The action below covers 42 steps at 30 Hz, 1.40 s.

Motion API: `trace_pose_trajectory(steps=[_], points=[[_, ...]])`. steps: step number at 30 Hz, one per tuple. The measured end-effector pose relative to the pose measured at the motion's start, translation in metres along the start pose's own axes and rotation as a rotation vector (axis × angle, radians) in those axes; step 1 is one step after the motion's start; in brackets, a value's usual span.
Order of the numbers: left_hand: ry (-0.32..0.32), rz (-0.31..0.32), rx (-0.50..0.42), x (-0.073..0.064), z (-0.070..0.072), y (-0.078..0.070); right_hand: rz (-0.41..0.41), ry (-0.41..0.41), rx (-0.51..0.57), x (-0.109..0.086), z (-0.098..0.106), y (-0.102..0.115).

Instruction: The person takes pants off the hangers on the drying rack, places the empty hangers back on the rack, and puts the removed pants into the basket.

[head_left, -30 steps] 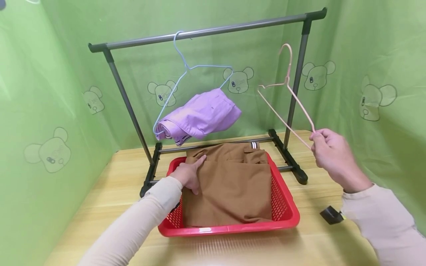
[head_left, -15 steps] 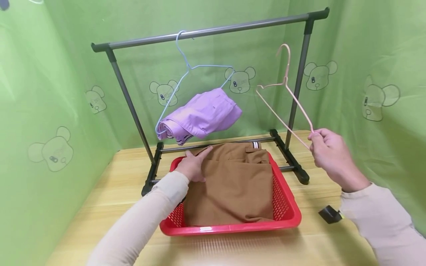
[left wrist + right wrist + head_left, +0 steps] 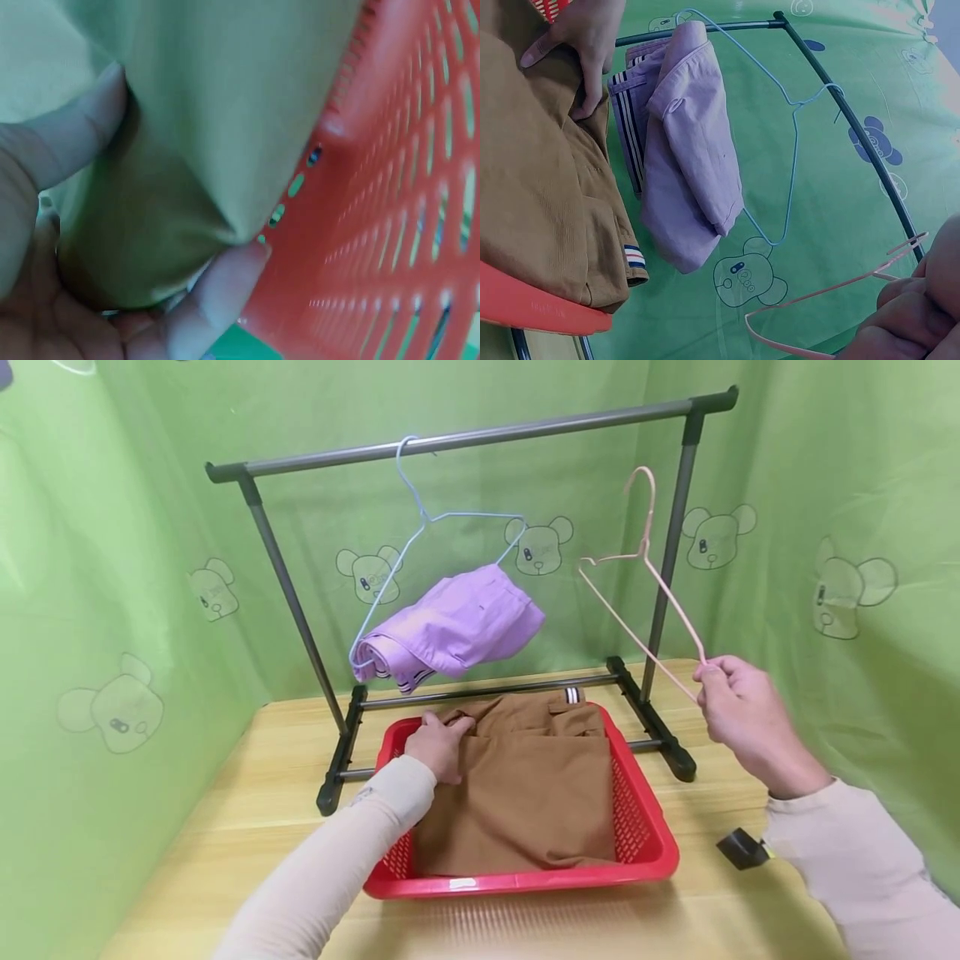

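Red basket (image 3: 652, 847) sits nearest on the wooden table (image 3: 247, 802), holding folded brown trousers (image 3: 525, 793). The left hand (image 3: 438, 747) lies at the trousers' far left corner by the basket wall, fingers and thumb curled into the cloth and pinching a fold of it; the wrist view shows the thumb and a finger closed on the fabric against the basket mesh. To the right, above the table, the right hand (image 3: 738, 710) grips the lower corner of a pink hanger (image 3: 645, 602), held up with its hook free in the air, near the rack's right post. Behind the basket stands the grey rack (image 3: 465, 439). From its bar hangs a blue hanger (image 3: 420, 518) carrying purple trousers (image 3: 450, 627), tilted down to the left.
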<state>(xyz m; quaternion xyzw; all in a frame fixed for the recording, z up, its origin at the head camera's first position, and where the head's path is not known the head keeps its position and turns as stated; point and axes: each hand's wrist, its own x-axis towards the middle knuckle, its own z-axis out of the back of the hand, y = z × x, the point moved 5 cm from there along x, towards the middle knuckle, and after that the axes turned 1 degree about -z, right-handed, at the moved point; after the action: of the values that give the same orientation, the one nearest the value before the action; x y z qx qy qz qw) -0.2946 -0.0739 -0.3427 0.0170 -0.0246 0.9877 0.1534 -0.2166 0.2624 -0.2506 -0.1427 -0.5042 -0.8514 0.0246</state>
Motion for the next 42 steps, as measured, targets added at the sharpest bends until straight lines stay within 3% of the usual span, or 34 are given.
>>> trace_pose_trajectory(steps=[3,9,15,22,28,32,36,42], points=[[0.043,-0.013,0.011,0.0,-0.004,0.0,-0.001,-0.001,-0.006,-0.001,0.001,0.0],[0.22,-0.019,0.043,-0.003,-0.019,0.001,-0.008,0.005,-0.034,-0.003,0.002,-0.002],[0.366,-0.038,0.07,-0.001,-0.021,0.002,-0.003,-0.001,-0.027,-0.003,0.003,0.0],[0.41,-0.016,0.031,0.002,-0.02,0.004,-0.01,0.001,-0.008,-0.002,0.005,0.0],[0.519,0.014,0.03,0.018,-0.04,0.012,-0.018,0.011,0.006,0.0,0.004,0.0],[0.579,0.045,0.011,0.021,-0.046,0.018,-0.024,0.016,0.015,0.0,0.004,0.0],[0.591,0.07,0.031,0.013,-0.038,0.017,-0.024,0.022,0.023,0.0,0.004,0.001],[0.579,0.017,0.089,0.002,-0.027,0.009,-0.018,0.019,0.033,0.002,0.006,0.003]])
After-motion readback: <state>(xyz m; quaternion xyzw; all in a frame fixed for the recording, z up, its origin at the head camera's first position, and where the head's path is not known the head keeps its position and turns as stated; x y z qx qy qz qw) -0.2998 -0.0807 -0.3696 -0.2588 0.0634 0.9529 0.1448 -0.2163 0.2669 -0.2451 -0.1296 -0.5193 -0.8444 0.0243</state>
